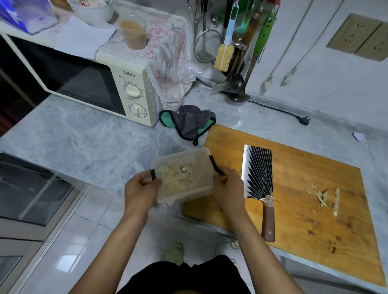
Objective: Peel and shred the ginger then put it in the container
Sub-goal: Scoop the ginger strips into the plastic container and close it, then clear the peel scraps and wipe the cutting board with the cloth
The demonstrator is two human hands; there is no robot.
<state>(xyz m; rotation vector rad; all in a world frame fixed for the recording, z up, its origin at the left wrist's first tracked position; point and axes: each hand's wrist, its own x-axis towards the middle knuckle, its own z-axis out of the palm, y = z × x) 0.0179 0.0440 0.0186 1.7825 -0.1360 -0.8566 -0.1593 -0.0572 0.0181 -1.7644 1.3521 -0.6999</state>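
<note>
Holding container (182, 175) in both hands at counter (81, 138) edge, partly over the floor, just left of board (298, 197). Left hand (141, 189) gripped the near-left end, fingers curled round the rim beside a black clip; right hand (228, 189) gripped the right end, fingers curled at the other clip. Shreds of ginger (180, 180) lay inside, pale, heaped toward the middle. No lid seen.

Cleaver (259, 172) rested flat on board, blade away, handle toward the body, touched by neither hand. Peel scraps (321, 195) and one thin strip (336, 200) left on board, well apart from cleaver.

Judged: last step, ginger already transferred; peeling and shredding look finished. Uncertain whether the strip counts as usable ginger or waste; too small to tell.

Next move probably: set container down square on counter, well in from the edge, kept level so shreds stay put. Then perhaps gather the stray strip.
</note>
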